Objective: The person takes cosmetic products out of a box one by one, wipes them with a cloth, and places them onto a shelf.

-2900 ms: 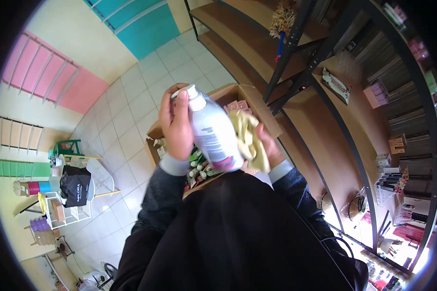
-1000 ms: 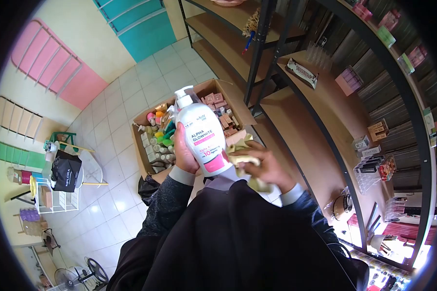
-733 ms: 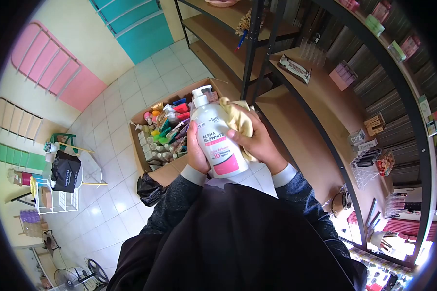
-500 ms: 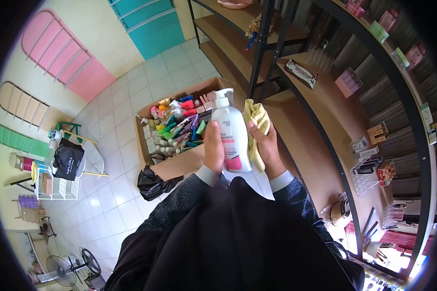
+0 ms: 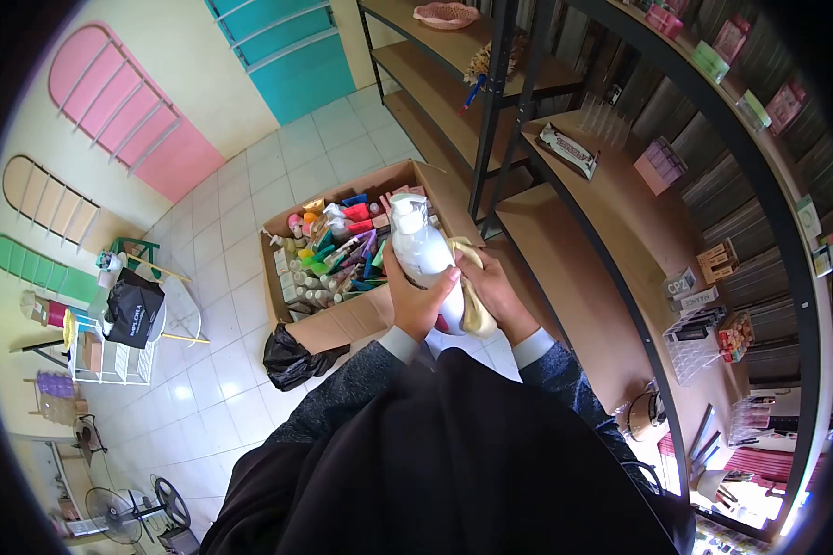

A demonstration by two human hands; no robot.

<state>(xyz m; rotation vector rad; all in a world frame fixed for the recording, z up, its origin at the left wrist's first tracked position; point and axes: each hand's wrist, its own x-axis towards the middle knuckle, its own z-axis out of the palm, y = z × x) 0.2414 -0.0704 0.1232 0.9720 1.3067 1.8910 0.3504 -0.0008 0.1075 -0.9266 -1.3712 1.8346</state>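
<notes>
A white pump bottle (image 5: 423, 252) is held in front of me, tilted, with clear plastic over its pump top. My left hand (image 5: 420, 298) wraps round its left side, thumb across the front. On the bottle's right side, my right hand (image 5: 498, 289) grips a pale yellow cloth (image 5: 475, 313) and presses it against the bottle. Most of the label is turned out of sight or covered by the left hand. Just beyond the bottle, a cardboard box (image 5: 335, 320) full of tubes, bottles and small packs stands on the floor.
A black plastic bag (image 5: 292, 359) lies by the box's near corner. Dark-framed shelves (image 5: 565, 240) run along my right, holding a wrapped packet (image 5: 567, 151), small boxes and clear holders. At the left are a white rack (image 5: 111, 368), a black bag (image 5: 131, 310) and a fan (image 5: 116, 513).
The bottle has turned and tilted, so its pink-marked label no longer faces me. The left thumb now crosses its front, and the cloth has moved down onto its right side.
</notes>
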